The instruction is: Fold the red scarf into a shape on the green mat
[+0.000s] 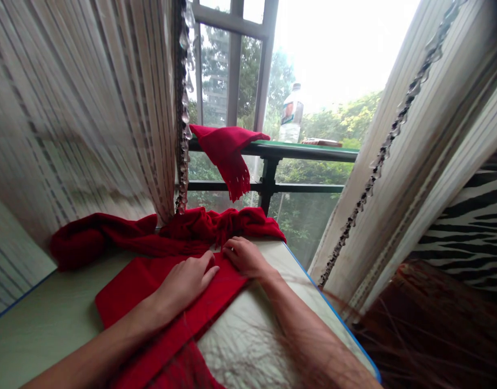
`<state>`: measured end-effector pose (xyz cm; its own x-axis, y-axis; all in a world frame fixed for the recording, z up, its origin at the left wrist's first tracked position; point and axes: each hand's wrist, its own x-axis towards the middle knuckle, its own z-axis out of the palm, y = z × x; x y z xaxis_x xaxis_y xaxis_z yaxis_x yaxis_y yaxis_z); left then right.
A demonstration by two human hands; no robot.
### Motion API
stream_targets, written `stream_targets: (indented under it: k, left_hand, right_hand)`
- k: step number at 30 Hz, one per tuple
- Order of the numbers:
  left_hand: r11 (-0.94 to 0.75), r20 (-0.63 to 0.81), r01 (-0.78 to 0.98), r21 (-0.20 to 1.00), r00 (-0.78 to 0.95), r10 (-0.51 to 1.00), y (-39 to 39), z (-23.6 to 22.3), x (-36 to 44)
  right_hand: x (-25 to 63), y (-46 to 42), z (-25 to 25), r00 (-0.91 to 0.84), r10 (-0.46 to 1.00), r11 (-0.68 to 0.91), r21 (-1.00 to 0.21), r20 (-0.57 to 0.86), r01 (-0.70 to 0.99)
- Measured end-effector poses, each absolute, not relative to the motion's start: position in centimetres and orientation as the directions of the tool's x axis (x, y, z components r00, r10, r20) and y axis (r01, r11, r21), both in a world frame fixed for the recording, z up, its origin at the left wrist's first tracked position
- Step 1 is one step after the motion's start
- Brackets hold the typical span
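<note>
A red scarf [216, 302] lies folded in flat bands on the pale green table, running from the near edge up to my hands. My left hand [192, 278] rests palm down on it, thumb apart from the bent fingers. Just to the right, my right hand [244, 256] has its fingers curled around the scarf's far end; the fingertips are partly hidden. Beyond both hands, a bunched heap of red cloth [228, 221] with fringe lies along the far table edge. A rolled length of red cloth [102, 232] continues from it to the left.
The table [273, 324] has a blue edge. A fringed red scarf [228, 151] hangs over the window railing [317, 154]. A plastic bottle [291, 113] and a flat small item [322, 142] sit on the ledge. Striped curtains [90, 97] with bead strings frame the window.
</note>
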<state>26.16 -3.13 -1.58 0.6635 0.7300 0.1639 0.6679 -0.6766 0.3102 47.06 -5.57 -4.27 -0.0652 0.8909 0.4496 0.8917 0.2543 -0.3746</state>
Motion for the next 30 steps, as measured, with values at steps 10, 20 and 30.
stream_targets:
  k: [10, 20, 30]
  left_hand:
    - [-0.716, 0.169, 0.603, 0.351, 0.712, 0.682, -3.9, -2.2, 23.0]
    - [-0.869, 0.306, 0.436, 0.232, 0.816, 0.491, -5.5, -3.0, 19.9]
    - [-0.839, 0.032, 0.318, 0.443, 0.929, 0.369, -5.8, -1.5, 17.5]
  right_hand:
    - [45.6, -6.6, -4.3, -0.06, 0.905, 0.222, -0.345, 0.422, 0.912]
    - [45.7, -6.6, -3.9, -0.114, 0.918, 0.255, -0.345, 0.38, 0.903]
    - [43.4, -7.9, -4.4, -0.189, 0.958, 0.254, -0.342, 0.214, 0.905]
